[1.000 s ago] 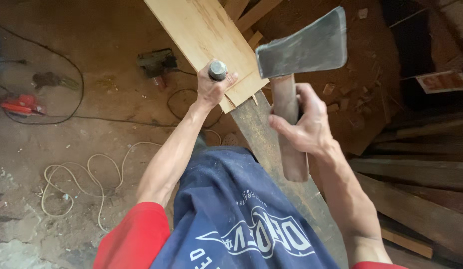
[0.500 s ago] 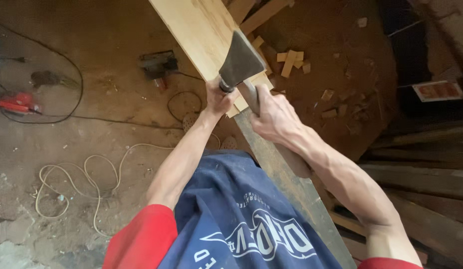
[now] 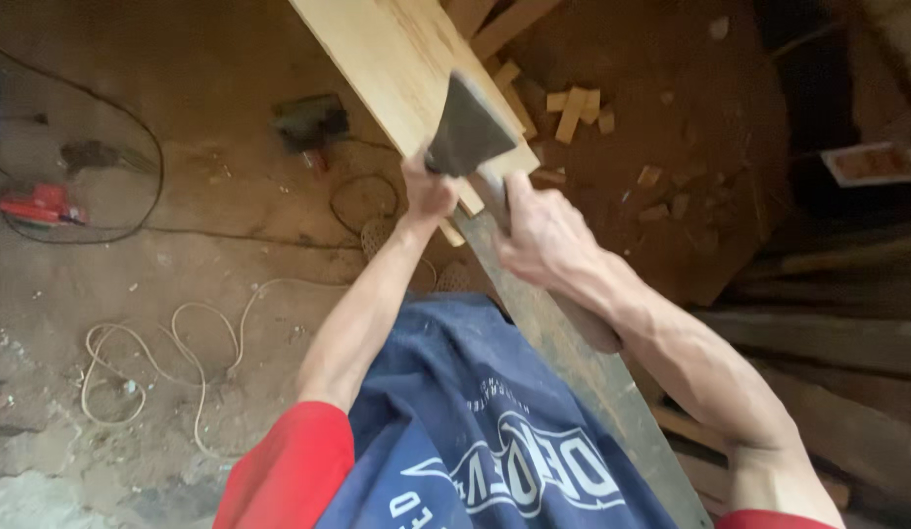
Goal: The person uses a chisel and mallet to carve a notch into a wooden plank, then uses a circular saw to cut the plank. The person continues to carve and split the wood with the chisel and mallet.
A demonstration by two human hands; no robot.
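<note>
My right hand (image 3: 539, 235) grips the wooden handle of a hatchet, whose grey steel head (image 3: 467, 132) rests down against the end of a pale wooden plank (image 3: 396, 59). My left hand (image 3: 428, 191) is closed around a small metal tool right under the hatchet head, at the plank's near end; the tool itself is hidden by the head. The plank lies on a long dark grey board (image 3: 583, 362) that runs diagonally toward me.
Small wood offcuts (image 3: 573, 108) lie scattered on the dirt floor at the upper right. A green power tool (image 3: 310, 122) and a red one (image 3: 39, 204) sit on the ground at left, with a pale looped cord (image 3: 181, 333). Dark planks (image 3: 828, 333) are stacked at right.
The hatchet came down from a raised position at the right onto the spot where my left hand holds the tool at the plank's end. My left hand stayed put.
</note>
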